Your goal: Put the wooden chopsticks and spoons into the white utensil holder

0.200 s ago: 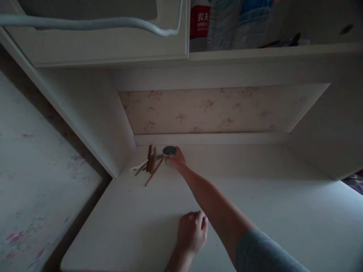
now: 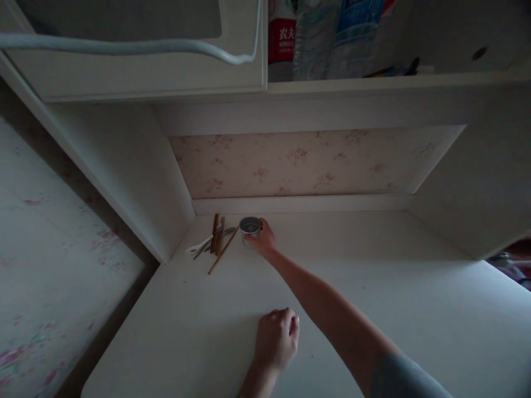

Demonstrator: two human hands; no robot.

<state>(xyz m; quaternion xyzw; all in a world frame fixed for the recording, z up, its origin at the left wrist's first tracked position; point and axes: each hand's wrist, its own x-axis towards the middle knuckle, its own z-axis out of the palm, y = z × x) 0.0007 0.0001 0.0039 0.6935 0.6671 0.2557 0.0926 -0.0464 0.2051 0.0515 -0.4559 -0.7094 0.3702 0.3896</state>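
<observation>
My right hand (image 2: 263, 237) reaches far across the white desk and is closed around the side of a round metal utensil holder (image 2: 250, 225). The holder's open mouth faces up, and small holes show in its bottom. Just left of it lies a loose pile of brown chopsticks (image 2: 216, 235), with a white spoon (image 2: 199, 245) and a metal spoon (image 2: 229, 230) among them. One single chopstick (image 2: 223, 251) slants toward me, its far end close to the holder. Nearer to me, my left hand (image 2: 277, 337) rests on the desk in a loose fist, with nothing visible in it.
Above the desk (image 2: 199, 309) hangs a cabinet (image 2: 157, 77) with a shelf of bottles, one with a red label (image 2: 282, 40). A white cable (image 2: 124, 47) runs across its front. Side panels flank the desk, and floral wallpaper (image 2: 298, 163) covers the back.
My right hand has shifted the utensil holder slightly to the right, a bit farther from the chopsticks. The camera view has also turned a little. My left hand stays in place.
</observation>
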